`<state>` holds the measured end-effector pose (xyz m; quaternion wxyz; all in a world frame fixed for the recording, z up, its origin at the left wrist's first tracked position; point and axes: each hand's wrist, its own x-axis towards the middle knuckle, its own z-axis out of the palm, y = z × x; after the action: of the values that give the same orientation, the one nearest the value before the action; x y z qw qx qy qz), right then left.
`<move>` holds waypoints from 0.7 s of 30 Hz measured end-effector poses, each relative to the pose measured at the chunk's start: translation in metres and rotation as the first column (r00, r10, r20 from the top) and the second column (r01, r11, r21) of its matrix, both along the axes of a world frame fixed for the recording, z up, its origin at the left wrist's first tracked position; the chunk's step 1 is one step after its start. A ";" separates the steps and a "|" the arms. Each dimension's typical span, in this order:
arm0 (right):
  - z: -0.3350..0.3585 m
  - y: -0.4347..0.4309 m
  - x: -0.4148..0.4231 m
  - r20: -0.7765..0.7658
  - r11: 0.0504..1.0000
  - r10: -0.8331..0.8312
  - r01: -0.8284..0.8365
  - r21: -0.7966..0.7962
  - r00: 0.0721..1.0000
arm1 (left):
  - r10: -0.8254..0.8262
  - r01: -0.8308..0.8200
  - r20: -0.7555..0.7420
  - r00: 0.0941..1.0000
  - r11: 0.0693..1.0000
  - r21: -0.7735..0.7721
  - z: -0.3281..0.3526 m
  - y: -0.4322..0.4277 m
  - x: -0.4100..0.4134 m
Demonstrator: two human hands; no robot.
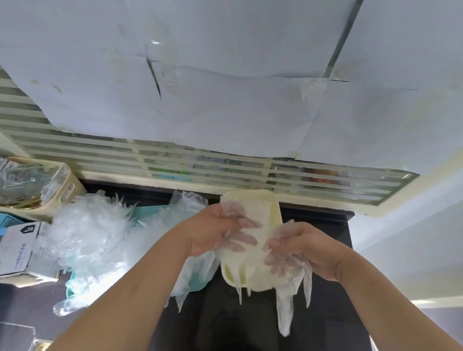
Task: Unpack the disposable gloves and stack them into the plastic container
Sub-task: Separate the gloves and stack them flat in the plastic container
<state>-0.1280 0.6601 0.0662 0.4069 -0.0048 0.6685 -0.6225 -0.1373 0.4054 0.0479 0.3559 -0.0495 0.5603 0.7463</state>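
Stacking under way: my left hand (215,231) and right hand (312,249) met over the cream plastic container (272,202), which sat on the dark bench (224,330) directly beneath my fingers (247,239). Both hands were partly closed, the fingers curled into a thin bundle of clear gloves (285,309) and holding it across the container's mouth. My left thumb pinched the film at the far end, and my right fingers gripped it at the near end. The bundle was only half home: several glove tips hung over the rim nearest me, below my right fingers, well short of lying flat.

I judged this to be the laying-in step. The next move called for pressing the bundle down level and tucking the trailing tips inside before letting go.

Both forearms reached forward, wrists bent inward, palms facing each other. To the left of my left fingers lay a loose pile (95,232) of unpacked gloves, with their opened box (15,250) further out that way.
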 end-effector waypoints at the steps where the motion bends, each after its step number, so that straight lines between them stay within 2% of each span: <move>1: -0.002 0.006 -0.003 0.011 0.999 0.028 -0.028 -0.023 1.000 | 0.001 -0.001 -0.001 1.000 0.999 -0.033 -0.004 0.006 -0.003; 3: -0.004 0.017 -0.006 0.043 0.998 0.012 -0.010 -0.062 0.999 | 0.051 -0.057 -0.036 0.998 0.974 -0.217 -0.013 0.018 -0.010; 6: -0.009 0.030 -0.011 0.031 0.997 -0.072 0.072 -0.022 0.997 | 0.220 -0.225 -0.069 0.973 0.834 -0.505 -0.034 0.040 -0.027; 8: -0.013 0.034 -0.016 -0.005 0.990 -0.130 0.130 0.051 0.992 | 0.154 -0.169 -0.080 0.985 0.750 -0.639 -0.050 0.055 -0.039; 9: -0.015 0.033 -0.018 -0.018 0.986 -0.149 0.150 0.078 0.989 | 0.073 -0.118 -0.094 0.993 0.685 -0.719 -0.059 0.059 -0.043; 11: -0.017 0.030 -0.023 -0.020 0.980 -0.166 0.167 0.109 0.986 | 0.000 -0.117 -0.141 0.990 0.555 -0.824 -0.068 0.066 -0.045; 13: -0.020 0.025 -0.029 -0.018 0.977 -0.171 0.172 0.128 0.985 | -0.019 -0.121 -0.155 0.988 0.528 -0.841 -0.073 0.069 -0.047; 15: -0.025 0.019 -0.036 -0.023 0.972 -0.182 0.183 0.148 0.983 | 0.001 -0.135 -0.164 0.986 0.578 -0.805 -0.070 0.067 -0.047; 18: -0.035 0.008 -0.051 -0.054 0.965 -0.163 0.171 0.198 0.985 | 0.240 -0.347 -0.251 0.938 0.633 -0.692 -0.062 0.050 -0.044; 19: -0.037 0.002 -0.057 -0.061 0.963 -0.149 0.159 0.218 0.987 | 0.340 -0.446 -0.293 0.894 0.612 -0.653 -0.061 0.040 -0.042; 21: -0.044 -0.010 -0.067 -0.057 0.956 -0.160 0.169 0.240 0.985 | 0.433 -0.552 -0.351 0.830 0.552 -0.625 -0.054 0.027 -0.034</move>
<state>-0.1946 0.6498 0.0218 0.3386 0.0895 0.7456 -0.5669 -0.1711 0.4328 -0.0060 0.0399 -0.2781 0.7900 0.5450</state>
